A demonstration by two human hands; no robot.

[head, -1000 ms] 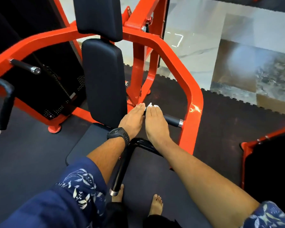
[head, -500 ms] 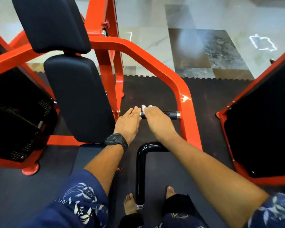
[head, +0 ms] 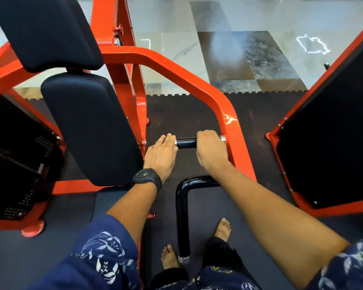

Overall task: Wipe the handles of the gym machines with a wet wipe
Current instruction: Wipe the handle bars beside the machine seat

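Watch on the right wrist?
No, the black watch is on the wrist of the left hand; the right hand, gripping the handle, has a bare wrist.

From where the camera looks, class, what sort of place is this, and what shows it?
Most likely a gym: an orange machine frame, a padded backrest, a black handle and interlocking rubber mats on the floor.

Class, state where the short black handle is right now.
Head view, just right of centre: the short black handle lies between the left hand and the right hand, fixed to the red frame.
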